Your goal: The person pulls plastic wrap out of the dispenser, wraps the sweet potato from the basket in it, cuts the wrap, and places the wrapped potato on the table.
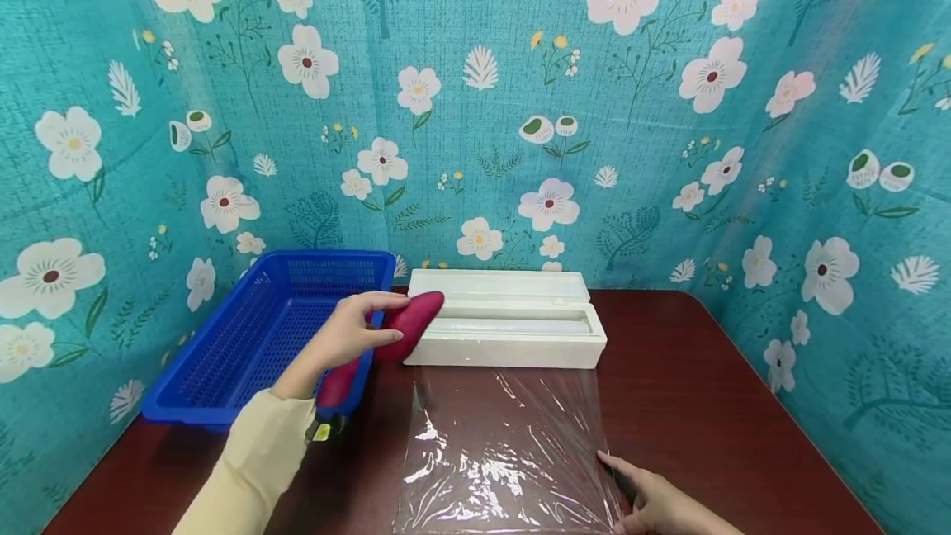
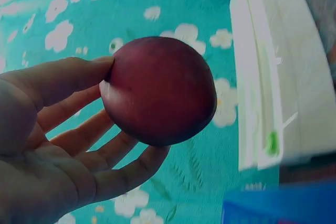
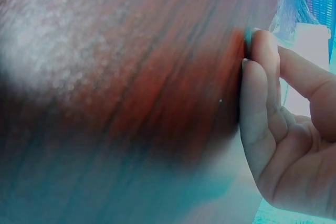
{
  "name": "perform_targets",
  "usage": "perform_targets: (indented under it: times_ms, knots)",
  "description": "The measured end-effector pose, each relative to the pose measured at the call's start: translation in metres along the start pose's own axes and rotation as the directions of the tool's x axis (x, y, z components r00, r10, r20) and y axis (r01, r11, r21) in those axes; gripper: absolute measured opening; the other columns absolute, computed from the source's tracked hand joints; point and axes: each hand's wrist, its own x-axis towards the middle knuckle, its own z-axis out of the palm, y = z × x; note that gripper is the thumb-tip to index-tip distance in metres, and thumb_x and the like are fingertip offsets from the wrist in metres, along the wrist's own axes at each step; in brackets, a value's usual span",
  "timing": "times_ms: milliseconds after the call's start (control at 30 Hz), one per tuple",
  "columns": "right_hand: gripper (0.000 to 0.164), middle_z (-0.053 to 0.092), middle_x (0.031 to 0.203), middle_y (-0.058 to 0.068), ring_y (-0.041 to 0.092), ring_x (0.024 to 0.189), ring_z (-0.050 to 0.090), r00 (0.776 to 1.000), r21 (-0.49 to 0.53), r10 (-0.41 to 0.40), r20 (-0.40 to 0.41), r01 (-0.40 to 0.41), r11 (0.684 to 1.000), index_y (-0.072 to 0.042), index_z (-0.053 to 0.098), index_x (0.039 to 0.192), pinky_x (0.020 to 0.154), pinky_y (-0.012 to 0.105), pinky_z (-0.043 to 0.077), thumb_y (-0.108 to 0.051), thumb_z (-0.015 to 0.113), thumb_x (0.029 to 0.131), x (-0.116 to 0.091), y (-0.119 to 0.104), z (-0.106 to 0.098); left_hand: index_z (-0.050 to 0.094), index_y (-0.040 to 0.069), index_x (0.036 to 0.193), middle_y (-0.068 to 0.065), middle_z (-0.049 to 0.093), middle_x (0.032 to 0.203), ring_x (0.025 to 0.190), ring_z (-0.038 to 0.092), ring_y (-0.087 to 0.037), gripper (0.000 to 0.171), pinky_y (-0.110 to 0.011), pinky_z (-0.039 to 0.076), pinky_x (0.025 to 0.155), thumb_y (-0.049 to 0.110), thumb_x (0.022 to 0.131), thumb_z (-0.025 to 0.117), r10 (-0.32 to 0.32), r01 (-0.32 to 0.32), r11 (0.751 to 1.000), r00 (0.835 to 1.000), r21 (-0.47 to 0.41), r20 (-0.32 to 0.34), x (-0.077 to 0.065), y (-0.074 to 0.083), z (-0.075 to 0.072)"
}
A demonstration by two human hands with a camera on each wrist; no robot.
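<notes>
My left hand grips a smooth maroon object, tapered like a sweet potato, between thumb and fingers, in front of the left end of a white wrap box. Seen end-on in the left wrist view, the maroon object looks round. A second maroon piece shows by the blue basket, partly behind my forearm. Clear plastic wrap runs out of the box towards me over the table. At the sheet's near right edge, my right hand holds the film; the fingertips lie along it.
The blue basket stands at the left, close to the wrap box, whose lid is raised with a roll inside. Dark brown table stretches to the right. Flowered teal cloth hangs behind and at both sides.
</notes>
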Motion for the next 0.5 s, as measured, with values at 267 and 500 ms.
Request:
perform_targets:
  times_ms: [267,500]
  knots:
    - [0.087,0.033,0.113,0.028,0.015,0.058,0.041,1.0,0.019,-0.02,0.008,0.02,1.0,0.013,0.015,0.134,0.049,0.023,0.042,0.003,0.072,0.068,-0.001,0.002,0.0,0.06,-0.004,0.111,-0.017,0.058,0.112,0.107,0.051,-0.031,0.039,-0.037,0.047,0.079,0.001,0.074,0.07,0.045,-0.024,0.994,0.978,-0.104,0.202,0.006,0.01,0.038]
    - [0.088,0.047,0.09,0.012,0.01,0.049,0.035,1.0,0.007,-0.005,0.015,0.005,1.0,0.013,0.014,0.135,0.047,0.021,0.039,-0.001,0.071,0.07,-0.001,0.001,-0.001,0.061,-0.001,0.111,-0.013,0.057,0.114,0.108,0.05,-0.027,0.037,-0.038,0.042,0.087,0.002,0.075,0.068,0.101,-0.056,0.989,0.935,-0.139,0.339,0.006,0.014,0.074]
